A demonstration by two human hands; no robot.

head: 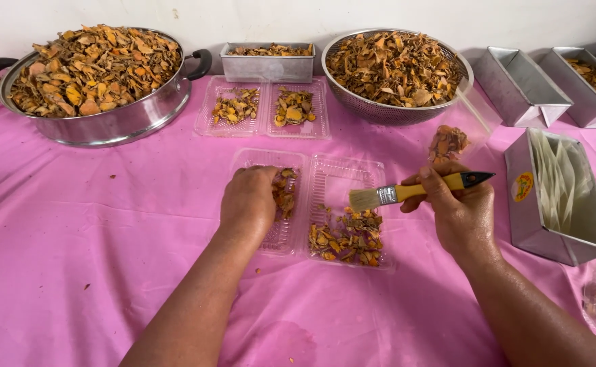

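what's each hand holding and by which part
The right hand grips a yellow-handled flat paintbrush by its handle. The left hand rests on orange dried slices in a clear plastic clamshell tray; whether it grasps any is hidden.

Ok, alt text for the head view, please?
A person's right hand holds a yellow-handled brush over an open clear plastic tray of dried orange slices, while the left hand rests in its other half, on a pink tablecloth.

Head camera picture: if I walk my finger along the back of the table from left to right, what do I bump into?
Big steel pot heaped with dried orange slices → small rectangular metal tin → round mesh colander of the same slices → two slanted empty-looking metal tins, the last one holding a few slices.
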